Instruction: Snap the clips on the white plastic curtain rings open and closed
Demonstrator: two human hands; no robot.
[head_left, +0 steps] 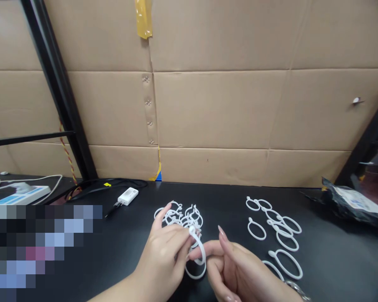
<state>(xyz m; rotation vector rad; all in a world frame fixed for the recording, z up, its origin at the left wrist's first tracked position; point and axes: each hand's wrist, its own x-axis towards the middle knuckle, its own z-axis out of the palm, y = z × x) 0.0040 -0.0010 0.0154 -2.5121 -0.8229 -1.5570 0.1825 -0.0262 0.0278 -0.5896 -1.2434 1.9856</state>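
White plastic ring (198, 256) pinched between fingers of left hand (164, 260) and right hand (236, 272), ring pile (179, 216) just behind, black table (129, 251).

Both hands meet low at 6 o'clock over the black table (119, 268); the left hand (164, 256) and right hand (236, 268) pinch one white ring (199, 251); a ring pile (179, 216) lies just beyond; loose rings (277, 228) toward 4 o'clock; a white adapter (128, 196) toward 9 o'clock.

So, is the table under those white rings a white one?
No, the table is black, and the white rings lying on it stand out brightly against it.
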